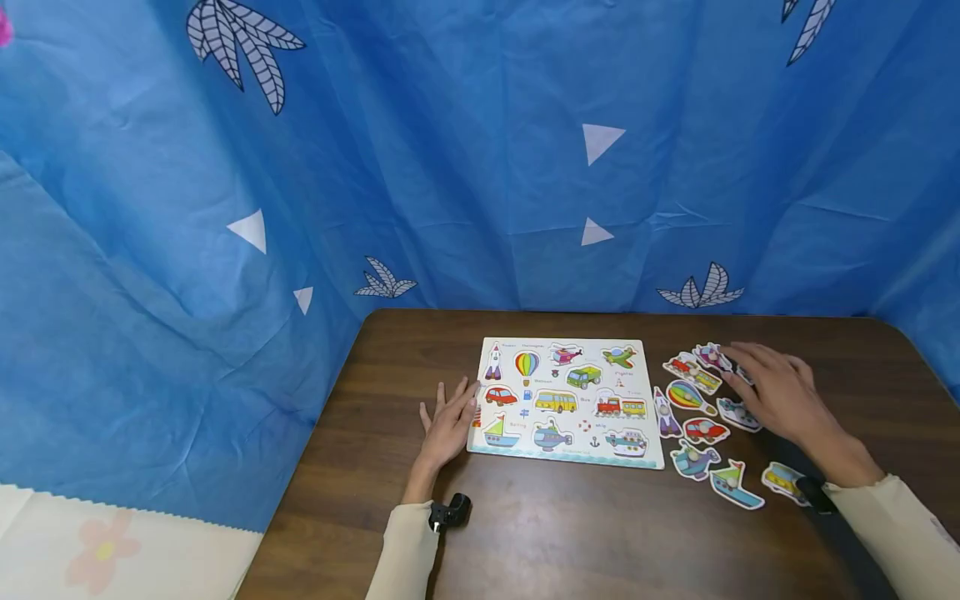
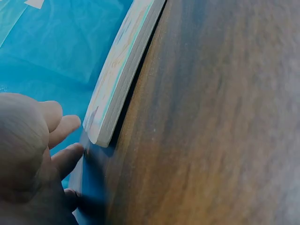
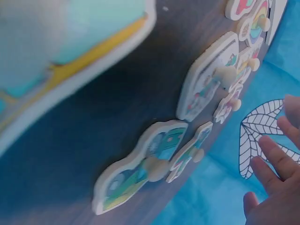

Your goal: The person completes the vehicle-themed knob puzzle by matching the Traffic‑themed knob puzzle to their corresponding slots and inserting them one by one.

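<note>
My left hand [image 1: 447, 425] lies with fingers spread at the left edge of a white puzzle board [image 1: 525, 433] printed with vehicles. Over the loose knobbed pieces on the right, my right hand [image 1: 783, 396] reaches with extended fingers and holds nothing. Its fingertips are close to the pink helicopter piece [image 1: 711, 357]. About it are a train piece [image 1: 692, 372], a balloon piece [image 1: 690, 397] and a ship piece [image 1: 738, 414]. In the right wrist view, a green truck piece [image 3: 140, 164] and a plane piece [image 3: 190, 152] show; the hand largely hides them in the head view.
Closer in lie a rocket piece [image 1: 667, 412], a red car piece [image 1: 706, 431], a blue-purple piece [image 1: 695, 460], a sailboat piece [image 1: 737, 485] and a bus piece [image 1: 784, 482]. A blue curtain [image 1: 465, 167] hangs behind the brown table [image 1: 540, 533].
</note>
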The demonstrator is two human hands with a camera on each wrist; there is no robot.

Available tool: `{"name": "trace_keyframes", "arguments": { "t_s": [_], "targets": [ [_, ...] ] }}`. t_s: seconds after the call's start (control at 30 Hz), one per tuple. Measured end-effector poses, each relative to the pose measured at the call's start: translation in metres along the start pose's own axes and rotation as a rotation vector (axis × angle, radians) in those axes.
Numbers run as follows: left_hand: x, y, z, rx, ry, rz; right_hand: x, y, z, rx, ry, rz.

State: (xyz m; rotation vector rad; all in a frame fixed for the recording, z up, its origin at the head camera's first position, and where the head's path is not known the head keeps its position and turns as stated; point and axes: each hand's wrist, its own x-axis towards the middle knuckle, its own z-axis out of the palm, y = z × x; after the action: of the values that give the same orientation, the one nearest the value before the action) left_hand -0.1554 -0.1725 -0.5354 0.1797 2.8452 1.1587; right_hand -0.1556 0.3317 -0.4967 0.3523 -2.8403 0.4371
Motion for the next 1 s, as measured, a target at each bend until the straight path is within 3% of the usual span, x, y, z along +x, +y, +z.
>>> {"name": "trace_keyframes", "arguments": {
  "t_s": [0.27, 0.5, 0.8, 1.0],
  "targets": [
    [-0.003, -0.001, 0.000, 0.017, -0.012, 0.018, 0.015, -0.002, 0.005, 0.048, -0.035, -0.002],
    [-0.005, 0.000, 0.001, 0.037, -0.006, 0.037, 0.027, 0.007, 0.011, 0.048, -0.049, -0.054],
    [-0.004, 0.000, 0.001, 0.046, -0.001, 0.029, 0.042, 0.023, 0.019, 0.174, -0.113, -0.072],
    [-0.002, 0.001, 0.001, 0.046, -0.008, 0.028, 0.053, 0.033, 0.022, 0.241, -0.122, -0.135]
  ]
}}
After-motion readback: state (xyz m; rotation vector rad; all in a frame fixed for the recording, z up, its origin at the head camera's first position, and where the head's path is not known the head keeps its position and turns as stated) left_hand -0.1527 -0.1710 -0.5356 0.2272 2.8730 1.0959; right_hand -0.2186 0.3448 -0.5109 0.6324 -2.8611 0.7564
